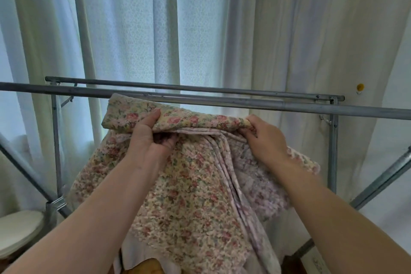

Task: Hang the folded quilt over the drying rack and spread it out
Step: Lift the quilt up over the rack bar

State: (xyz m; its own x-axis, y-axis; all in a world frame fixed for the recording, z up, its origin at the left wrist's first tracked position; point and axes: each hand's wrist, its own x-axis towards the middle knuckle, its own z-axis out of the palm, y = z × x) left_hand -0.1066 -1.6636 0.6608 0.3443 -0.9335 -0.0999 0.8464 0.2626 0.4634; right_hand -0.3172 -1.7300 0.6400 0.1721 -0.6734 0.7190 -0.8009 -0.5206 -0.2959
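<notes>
A floral quilt [189, 184], pink and yellow, hangs in folds in front of me, its top fold raised just below the near bar of the grey metal drying rack [222, 101]. My left hand [149, 135] grips the top fold near its left end, thumb on top and fingers underneath. My right hand [264, 138] pinches the same fold at its right end. The quilt's upper left corner touches or overlaps the near bar. The rest of the quilt droops down between my forearms, bunched in layers.
A second rack bar [193, 88] runs parallel behind the first. Rack uprights stand at left [56, 140] and right [333, 151], with slanted braces on both sides. Pale curtains [133, 29] hang behind. A white round object [20, 231] sits low at left.
</notes>
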